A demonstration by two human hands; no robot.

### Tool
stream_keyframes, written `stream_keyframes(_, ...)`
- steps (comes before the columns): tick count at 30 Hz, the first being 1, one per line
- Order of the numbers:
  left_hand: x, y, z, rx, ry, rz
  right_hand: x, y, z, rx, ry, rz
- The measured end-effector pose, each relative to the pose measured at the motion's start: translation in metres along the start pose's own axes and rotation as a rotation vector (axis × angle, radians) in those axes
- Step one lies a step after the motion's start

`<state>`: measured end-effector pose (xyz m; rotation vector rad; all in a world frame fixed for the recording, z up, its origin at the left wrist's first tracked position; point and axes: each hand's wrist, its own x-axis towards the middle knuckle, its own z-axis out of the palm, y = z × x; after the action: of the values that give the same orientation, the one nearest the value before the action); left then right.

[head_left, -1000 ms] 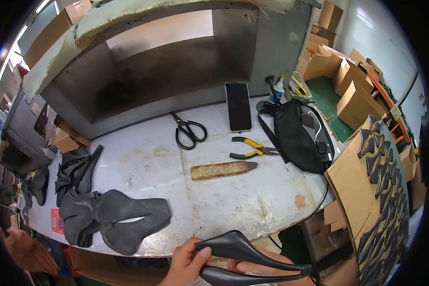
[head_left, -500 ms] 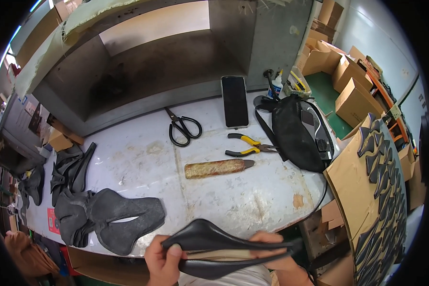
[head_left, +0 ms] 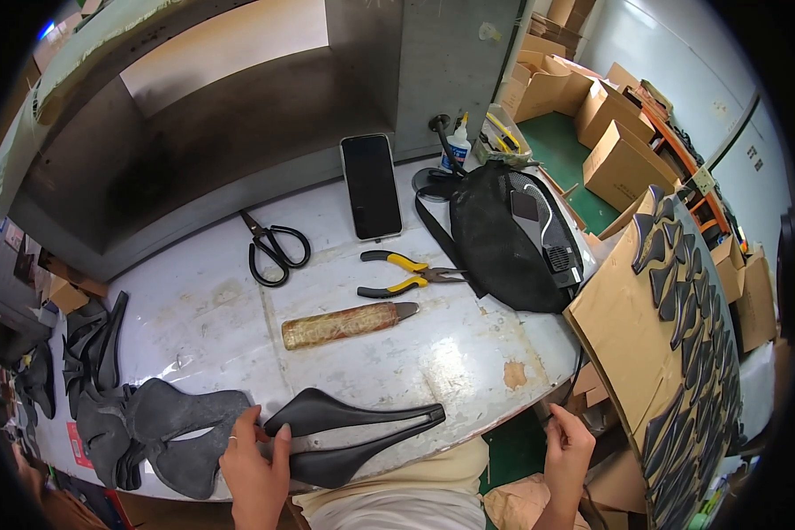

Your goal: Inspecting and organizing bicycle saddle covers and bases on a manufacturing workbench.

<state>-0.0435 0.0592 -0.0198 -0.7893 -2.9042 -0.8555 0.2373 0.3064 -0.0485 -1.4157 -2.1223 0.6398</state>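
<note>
A glossy black bicycle saddle with a long slot down its middle lies at the table's front edge, its narrow nose pointing right. At its wide end is my left hand, fingers apart and thumb against the saddle's edge. My right hand is off to the right, beyond the table edge, with thumb and fingers pinched together. A small dark shape shows at its fingertips, too blurred to name. Several matte grey saddle-shaped pads lie stacked left of my left hand.
A tape-wrapped blade, black-handled scissors, yellow-black pliers and a phone lie farther back. A black bag sits at the right. Beyond it, a cardboard sheet bears rows of dark pieces. A grey metal housing stands behind.
The saddle, earlier held up in both hands, now rests on the table's front edge. My right hand has left it and moved right. The view has turned rightward.
</note>
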Motion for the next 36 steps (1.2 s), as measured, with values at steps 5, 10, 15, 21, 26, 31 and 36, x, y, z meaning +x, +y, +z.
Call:
stream_keyframes(5,-0.001,-0.009,-0.011,-0.093,0.121,-0.118,0.004,-0.027,0.005,0.048,0.045,0.017)
stream_keyframes(10,0.011,-0.046,-0.036,0.097,0.146,0.204,-0.002,-0.058,0.023,0.178,0.087,-0.285)
stream_keyframes(15,0.007,-0.062,-0.033,0.187,0.135,0.255,-0.012,-0.115,0.056,0.35,-0.277,-0.577)
stream_keyframes(21,0.008,-0.073,-0.033,0.184,0.146,0.335,-0.035,-0.183,0.088,0.599,-0.439,-0.899)
stream_keyframes(26,0.008,-0.08,-0.031,0.166,0.209,0.229,-0.055,-0.223,0.108,0.399,-0.496,-1.158)
stream_keyframes(31,0.007,-0.093,-0.039,0.104,0.187,0.153,-0.076,-0.261,0.155,0.096,-0.54,-1.314)
stream_keyframes(36,-0.003,-0.139,-0.067,-0.266,0.589,-0.244,-0.084,-0.269,0.165,0.057,-0.586,-1.322)
